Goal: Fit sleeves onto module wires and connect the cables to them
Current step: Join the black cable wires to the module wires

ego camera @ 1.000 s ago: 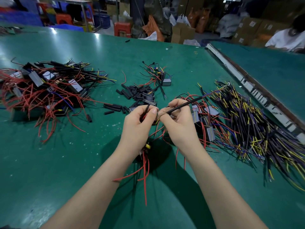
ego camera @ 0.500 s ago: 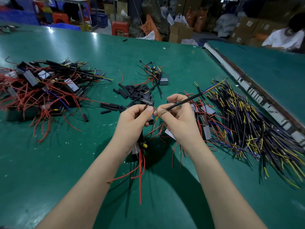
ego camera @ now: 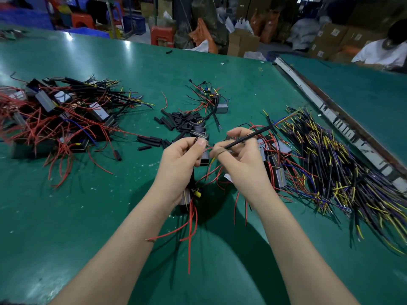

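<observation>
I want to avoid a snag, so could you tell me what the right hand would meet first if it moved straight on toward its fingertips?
Probably the left hand, just across a small gap from the right hand; depth is unclear.

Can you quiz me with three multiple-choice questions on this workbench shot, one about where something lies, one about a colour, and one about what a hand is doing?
1. Where does the big pile of black and yellow cables lie?
A. right of the hands
B. left of the hands
C. on the floor

2. What colour are the wires hanging below the left hand?
A. green
B. red
C. white

3. What is the right hand doing?
A. lying flat on the table
B. pointing at the boxes
C. holding a black cable

Answers:
1. A, the pile spreads along the table's right side.
2. B, red strands trail down toward the green table.
3. C, its fingers pinch the cable, which runs up to the right.
</observation>
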The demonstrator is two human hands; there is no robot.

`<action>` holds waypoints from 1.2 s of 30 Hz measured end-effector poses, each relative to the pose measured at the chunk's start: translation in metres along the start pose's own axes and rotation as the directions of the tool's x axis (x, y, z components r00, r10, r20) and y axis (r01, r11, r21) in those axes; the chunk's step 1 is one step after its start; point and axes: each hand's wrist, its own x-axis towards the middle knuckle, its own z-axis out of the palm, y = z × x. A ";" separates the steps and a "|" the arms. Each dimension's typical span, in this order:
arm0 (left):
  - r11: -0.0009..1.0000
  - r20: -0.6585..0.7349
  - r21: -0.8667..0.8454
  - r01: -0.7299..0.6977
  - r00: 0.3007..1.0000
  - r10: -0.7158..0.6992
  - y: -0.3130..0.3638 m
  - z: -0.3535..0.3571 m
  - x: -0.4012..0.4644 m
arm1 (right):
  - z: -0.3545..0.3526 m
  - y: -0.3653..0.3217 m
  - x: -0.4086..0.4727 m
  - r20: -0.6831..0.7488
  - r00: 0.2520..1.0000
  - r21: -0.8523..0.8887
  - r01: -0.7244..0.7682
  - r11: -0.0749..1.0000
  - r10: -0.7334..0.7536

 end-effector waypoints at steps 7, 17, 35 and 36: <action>0.999 0.062 0.043 -0.024 0.998 0.021 0.000 -0.003 -0.001 | -0.008 -0.004 0.002 -0.029 1.000 0.031 0.000 1.000 0.001; 0.993 0.029 0.108 -0.043 0.999 0.040 -0.004 -0.003 -0.002 | -0.009 -0.005 -0.001 0.053 0.999 -0.025 0.000 1.000 0.001; 0.999 0.067 0.030 0.028 0.997 -0.030 -0.005 -0.003 0.002 | -0.010 -0.006 0.001 0.020 1.000 0.028 -0.015 0.999 0.015; 0.999 0.066 0.024 0.033 0.997 -0.034 -0.005 -0.003 0.002 | -0.010 -0.006 0.001 0.019 1.000 0.029 -0.016 0.999 0.016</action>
